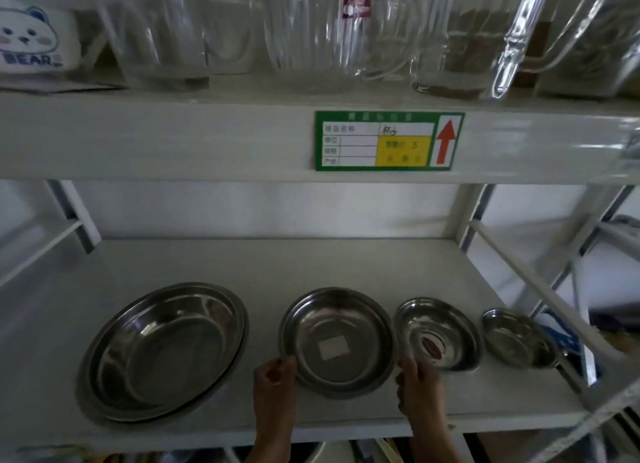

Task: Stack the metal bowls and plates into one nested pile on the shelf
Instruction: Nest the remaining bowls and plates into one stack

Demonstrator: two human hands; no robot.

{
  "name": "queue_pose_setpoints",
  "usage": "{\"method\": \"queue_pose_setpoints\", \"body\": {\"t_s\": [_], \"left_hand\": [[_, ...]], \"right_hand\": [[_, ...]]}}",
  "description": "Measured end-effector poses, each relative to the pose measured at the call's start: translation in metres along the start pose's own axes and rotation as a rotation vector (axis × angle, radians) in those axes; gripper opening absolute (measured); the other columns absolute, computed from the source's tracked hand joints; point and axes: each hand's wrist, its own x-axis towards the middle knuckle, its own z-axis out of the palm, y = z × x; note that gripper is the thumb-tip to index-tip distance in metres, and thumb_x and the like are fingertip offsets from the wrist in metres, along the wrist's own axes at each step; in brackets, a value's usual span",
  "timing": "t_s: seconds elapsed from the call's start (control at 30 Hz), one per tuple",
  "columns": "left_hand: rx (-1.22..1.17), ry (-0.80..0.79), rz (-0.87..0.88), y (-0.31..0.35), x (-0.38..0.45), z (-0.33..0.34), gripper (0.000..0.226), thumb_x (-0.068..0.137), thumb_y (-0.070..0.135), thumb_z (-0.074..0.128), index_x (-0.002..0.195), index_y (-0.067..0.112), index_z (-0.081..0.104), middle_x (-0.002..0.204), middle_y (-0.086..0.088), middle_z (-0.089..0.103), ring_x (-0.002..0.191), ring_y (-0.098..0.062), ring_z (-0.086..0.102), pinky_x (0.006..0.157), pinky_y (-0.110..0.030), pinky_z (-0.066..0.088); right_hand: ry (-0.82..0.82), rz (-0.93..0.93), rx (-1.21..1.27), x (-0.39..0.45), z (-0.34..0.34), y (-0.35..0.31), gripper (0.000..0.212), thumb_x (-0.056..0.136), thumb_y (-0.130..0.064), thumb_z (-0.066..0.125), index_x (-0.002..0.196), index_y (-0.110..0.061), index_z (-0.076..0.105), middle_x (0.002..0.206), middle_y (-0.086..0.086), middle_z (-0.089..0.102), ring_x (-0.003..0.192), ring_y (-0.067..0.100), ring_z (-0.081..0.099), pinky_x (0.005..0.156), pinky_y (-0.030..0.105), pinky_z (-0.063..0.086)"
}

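Several metal dishes stand in a row on the white shelf (311, 261). The largest plate (162, 351) is on the left. In the middle lies a medium plate (337, 327) with a pale square sticker in its base. My left hand (275, 379) grips its left rim and my right hand (415, 381) grips its right rim. To the right sits a small bowl (440, 331) with a red label inside, close beside my right hand. The smallest bowl (519, 338) is at the far right.
The shelf above holds glass jugs (304, 36) and mugs, with a green and yellow label (388, 140) on its front edge. A white diagonal brace (540, 282) crosses at the right. More items lie below the shelf's front edge.
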Motion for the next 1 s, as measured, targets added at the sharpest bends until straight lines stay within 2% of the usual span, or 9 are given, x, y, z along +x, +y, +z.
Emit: {"method": "queue_pose_setpoints", "body": {"t_s": [0.1,0.17,0.27,0.43,0.6,0.7,0.8,0.93,1.0], "left_hand": [[0.053,-0.049,0.011,-0.013,0.014,0.011,0.029,0.085,0.033,0.066,0.077,0.006,0.063,0.065,-0.020,0.057,0.067,-0.032,0.059,0.064,-0.040,0.043],[0.096,-0.039,0.003,-0.013,0.018,0.018,0.035,0.086,0.037,0.062,0.091,0.002,0.065,0.083,-0.026,0.065,0.083,-0.041,0.065,0.074,-0.046,0.052],[0.058,0.003,0.008,0.002,0.012,0.024,0.028,0.092,0.024,0.059,0.105,-0.001,0.063,0.097,-0.020,0.067,0.092,-0.034,0.064,0.085,-0.048,0.053],[0.039,0.015,0.069,0.008,0.008,0.024,0.022,0.091,0.015,0.059,0.102,-0.003,0.065,0.092,-0.022,0.068,0.088,-0.035,0.063,0.073,-0.036,0.047],[0.014,0.036,0.109,0.014,0.004,0.022,0.016,0.090,0.010,0.060,0.095,-0.004,0.065,0.079,-0.016,0.065,0.073,-0.027,0.058,0.060,-0.029,0.043],[-0.020,0.028,0.148,0.021,-0.003,0.020,0.012,0.090,0.008,0.061,0.094,-0.003,0.064,0.074,-0.011,0.063,0.067,-0.021,0.056,0.059,-0.028,0.043],[-0.086,0.004,0.166,0.031,-0.010,0.016,0.005,0.090,0.008,0.061,0.092,0.005,0.064,0.072,-0.008,0.063,0.066,-0.021,0.057,0.060,-0.032,0.044],[-0.141,0.012,0.218,0.051,-0.013,0.004,0.005,0.091,0.010,0.060,0.092,0.008,0.064,0.067,-0.005,0.061,0.050,0.001,0.056,0.055,-0.027,0.043],[-0.156,0.023,0.243,0.063,-0.012,-0.006,0.004,0.092,0.013,0.059,0.090,0.011,0.063,0.066,-0.003,0.060,0.049,0.003,0.056,0.054,-0.022,0.044]], "right_hand": [[-0.062,0.047,0.007,0.003,0.005,0.009,0.037,0.099,-0.039,0.045,0.083,-0.007,0.056,0.063,0.009,0.054,0.052,0.020,0.048,0.048,0.029,0.038],[-0.057,0.063,-0.011,0.009,0.013,0.013,0.037,0.099,-0.041,0.044,0.088,-0.008,0.057,0.066,0.008,0.057,0.055,0.020,0.052,0.050,0.030,0.042],[-0.019,0.073,0.004,0.015,0.023,0.014,0.038,0.098,-0.040,0.045,0.088,-0.005,0.058,0.062,0.007,0.055,0.055,0.021,0.053,0.053,0.032,0.043],[0.067,0.064,0.103,0.012,0.033,0.012,0.034,0.098,-0.035,0.050,0.079,-0.008,0.060,0.074,0.011,0.056,0.070,0.021,0.051,0.074,0.041,0.050],[0.151,0.060,0.171,0.010,0.039,0.016,0.029,0.096,-0.031,0.054,0.077,-0.013,0.067,0.069,0.014,0.057,0.068,0.025,0.051,0.065,0.038,0.044],[0.182,0.042,0.180,0.011,0.038,0.017,0.028,0.096,-0.027,0.054,0.076,-0.013,0.068,0.067,0.014,0.059,0.068,0.025,0.052,0.065,0.038,0.044],[0.188,0.005,0.198,0.011,0.037,0.013,0.029,0.096,-0.027,0.055,0.074,-0.013,0.067,0.071,0.024,0.060,0.067,0.023,0.052,0.065,0.038,0.045],[0.159,-0.082,0.221,0.005,0.043,-0.007,0.038,0.094,-0.029,0.056,0.072,0.003,0.058,0.063,0.014,0.045,0.062,0.021,0.040,0.060,0.036,0.037],[0.127,-0.124,0.215,0.001,0.051,-0.021,0.041,0.094,-0.029,0.056,0.072,0.005,0.054,0.061,0.012,0.041,0.060,0.021,0.037,0.058,0.036,0.034]]}}
